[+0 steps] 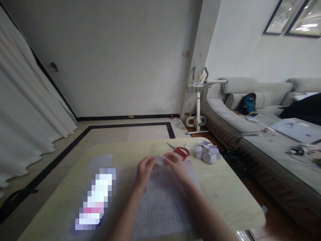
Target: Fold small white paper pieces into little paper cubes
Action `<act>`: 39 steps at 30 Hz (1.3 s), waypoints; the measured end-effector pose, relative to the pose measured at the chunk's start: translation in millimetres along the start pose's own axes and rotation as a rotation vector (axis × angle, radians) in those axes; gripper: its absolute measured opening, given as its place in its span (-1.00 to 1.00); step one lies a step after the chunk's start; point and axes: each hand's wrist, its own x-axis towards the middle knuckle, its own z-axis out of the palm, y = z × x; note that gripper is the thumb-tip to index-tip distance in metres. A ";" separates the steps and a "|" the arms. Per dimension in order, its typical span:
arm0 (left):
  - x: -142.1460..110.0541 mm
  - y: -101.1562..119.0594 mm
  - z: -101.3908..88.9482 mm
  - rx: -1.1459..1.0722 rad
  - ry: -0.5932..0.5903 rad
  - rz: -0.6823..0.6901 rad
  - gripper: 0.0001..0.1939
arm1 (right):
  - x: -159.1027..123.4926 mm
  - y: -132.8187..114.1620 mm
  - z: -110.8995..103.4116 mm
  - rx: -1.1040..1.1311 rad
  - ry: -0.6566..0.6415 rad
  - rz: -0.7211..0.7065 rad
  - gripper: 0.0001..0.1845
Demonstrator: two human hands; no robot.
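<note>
Between the fingertips of both hands is a small piece of white paper point(159, 160), blurred and partly covered by the fingers. My left hand point(145, 169) pinches its left side, and my right hand point(175, 164) pinches the right side. Beneath them a large sheet of paper point(160, 207) with faint print or writing lies flat on the wooden table point(225, 197). Just past my right hand rest red-handled scissors point(181, 152), their blades pointing up and left. Several folded white paper pieces point(207, 152) sit in a pile to the right of the scissors.
A pixelated bright object point(95, 201) lies on the table's left side, with a flat paper piece point(100, 161) behind it. Beyond the table's right edge stand a grey sofa point(265, 144) and a white exercise machine point(198, 103). A white curtain point(27, 93) hangs at left.
</note>
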 end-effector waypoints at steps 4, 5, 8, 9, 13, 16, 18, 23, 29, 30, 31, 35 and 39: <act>1.1 -1.8 -1.1 0.018 0.013 0.005 -0.74 | 0.9 0.0 -1.8 -0.041 0.020 -0.014 -0.87; 1.0 -2.1 -0.8 0.011 0.010 -0.001 -0.74 | 1.3 -0.6 -2.5 -0.065 0.026 -0.012 -0.87; 0.4 -2.2 0.9 -0.022 -0.043 -0.026 -0.72 | 2.1 -2.8 -4.0 -0.131 0.027 0.001 -0.84; 0.1 -2.2 1.4 -0.030 -0.061 -0.029 -0.71 | 2.2 -3.3 -4.1 -0.153 0.012 0.002 -0.82; 0.1 -3.3 2.2 0.028 -0.025 -0.001 -0.72 | 1.1 -2.3 -2.0 -0.241 -0.039 -0.025 -0.77; 0.8 -5.4 1.9 0.051 0.043 0.029 -0.72 | -0.3 0.2 1.1 -0.269 -0.010 -0.011 -0.73; 1.1 -6.4 2.0 0.011 0.075 0.023 -0.65 | -1.0 1.1 2.7 -0.284 -0.034 0.027 -0.73; 0.2 -5.7 2.5 -0.051 0.034 -0.073 -0.47 | -0.9 0.8 2.4 -0.284 -0.058 0.037 -0.76; 0.9 -6.0 3.2 -0.058 0.013 -0.068 -0.56 | 0.4 1.5 -0.5 -0.300 -0.070 -0.027 -0.78; 1.0 -6.2 3.4 -0.054 0.025 -0.064 -0.58 | 0.3 1.2 -0.5 -0.295 -0.074 -0.029 -0.78; 1.0 -6.3 3.6 -0.051 0.034 -0.061 -0.60 | 0.2 0.6 -0.3 -0.287 -0.076 -0.029 -0.78; -0.2 -5.3 3.7 -0.043 0.020 -0.041 -0.66 | -0.7 -3.9 0.6 -0.264 -0.056 -0.008 -0.79; -0.4 -4.9 3.6 -0.040 0.020 -0.026 -0.68 | -0.4 -5.4 0.1 -0.266 -0.039 -0.011 -0.78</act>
